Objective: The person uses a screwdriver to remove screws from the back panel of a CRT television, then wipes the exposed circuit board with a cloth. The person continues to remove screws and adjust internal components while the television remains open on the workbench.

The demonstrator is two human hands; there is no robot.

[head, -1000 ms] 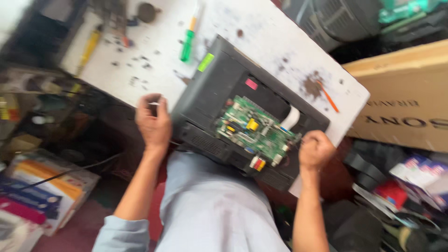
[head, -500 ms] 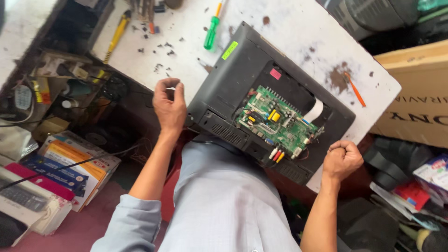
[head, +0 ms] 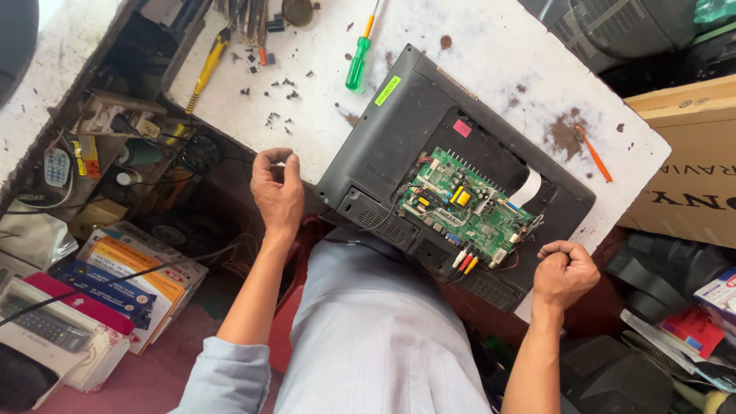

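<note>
A black flat-screen set [head: 399,146] lies face down on the white worktable [head: 498,54], its back open over a green circuit board [head: 464,207] with a white ribbon cable [head: 525,188]. My left hand [head: 277,188] hovers just off the set's near-left corner, fingers curled in, with nothing visible in it. Beside the set's near-right corner, my right hand [head: 565,272] is closed in a fist, a little apart from the casing. Red, yellow and white plugs [head: 464,263] stick out of the board's near edge.
A green screwdriver [head: 358,60], a yellow-handled tool [head: 207,65], an orange screwdriver [head: 593,151] and several loose screws [head: 276,92] lie on the table. A cardboard box [head: 690,176] stands at right. Boxes and books [head: 126,276] are piled on the floor at left.
Both hands have come off the set's edges: the left one has drawn back from the near-left corner, and the right one has dropped away into a fist. The set lies still.
</note>
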